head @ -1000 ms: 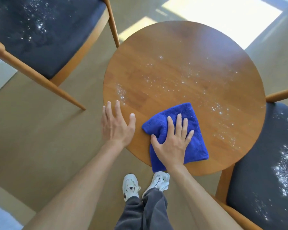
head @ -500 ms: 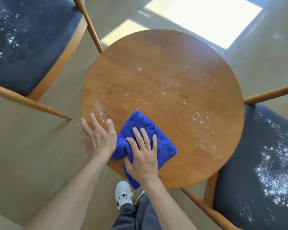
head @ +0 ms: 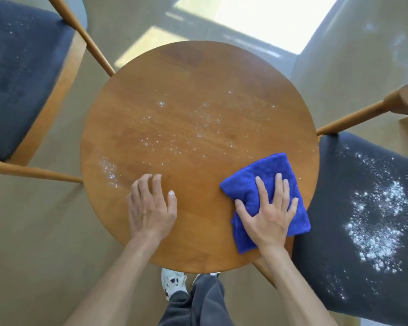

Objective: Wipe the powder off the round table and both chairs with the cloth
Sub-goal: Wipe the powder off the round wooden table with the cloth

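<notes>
While left hand (head: 151,208) rests, right hand (head: 267,216) presses cloth (head: 257,175).

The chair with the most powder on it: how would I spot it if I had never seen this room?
Start at the round wooden table. A dark-cushioned chair stands on either side; take the right chair, beside the blue cloth. Its seat carries a thick white powder patch, while the left chair has only faint specks.
</notes>
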Demonstrator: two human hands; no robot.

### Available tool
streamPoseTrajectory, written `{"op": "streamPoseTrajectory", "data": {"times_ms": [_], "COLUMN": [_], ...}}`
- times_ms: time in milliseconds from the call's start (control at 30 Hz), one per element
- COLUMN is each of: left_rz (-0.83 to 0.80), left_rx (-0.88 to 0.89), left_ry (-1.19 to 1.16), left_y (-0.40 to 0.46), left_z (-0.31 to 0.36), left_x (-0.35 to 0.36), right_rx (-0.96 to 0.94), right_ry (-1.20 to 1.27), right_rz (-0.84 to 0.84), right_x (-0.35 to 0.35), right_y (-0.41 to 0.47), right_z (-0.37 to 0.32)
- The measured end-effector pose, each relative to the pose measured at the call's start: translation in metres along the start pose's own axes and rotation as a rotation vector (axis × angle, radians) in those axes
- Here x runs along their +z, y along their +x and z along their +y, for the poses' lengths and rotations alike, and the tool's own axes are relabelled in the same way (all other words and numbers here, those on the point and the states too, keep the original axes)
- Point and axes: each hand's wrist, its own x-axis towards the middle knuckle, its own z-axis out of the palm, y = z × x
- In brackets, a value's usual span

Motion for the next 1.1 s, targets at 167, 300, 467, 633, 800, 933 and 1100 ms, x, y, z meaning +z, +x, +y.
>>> {"op": "streamPoseTrajectory", "data": {"times_ms": [167, 300, 467, 633, 800, 933, 1100], "left_rz": [0.051, 0.089, 0.138, 0.128, 0.040, -0.014, -0.047], "left_rx": [-0.065, -0.094, -0.130, -0.298, -0.319, -0.385, -0.476], "left_ry": [0.013, -0.014, -0.100, -0.390, -0.675, -0.821, -1.040], "left_y": [0.006, 0.022, 0.048, 0.079, 0.100, 0.101, 0.105], "left_z": [-0.024, -0.045, -0.084, -0.129, -0.145, -0.141, -0.145], "left_x": [-0.007, -0.017, -0.029, -0.044, -0.045, -0.042, -0.039], "right_rx": [0.127, 0.219, 0.319, 0.368, 0.385, 0.369, 0.385], "right_ry": [-0.041, -0.012, 0.002, 0.019, 0.031, 0.038, 0.021], "right_rz": [0.000, 0.052, 0.044, 0.040, 0.014, 0.021, 0.056], "right_x": [-0.004, 0.003, 0.015, 0.034, 0.046, 0.055, 0.062], "right_y": [0.007, 0.005, -0.005, -0.022, -0.036, -0.052, -0.057], "right_z": [0.003, -0.016, -0.063, -0.128, -0.183, -0.213, -0.241]}}
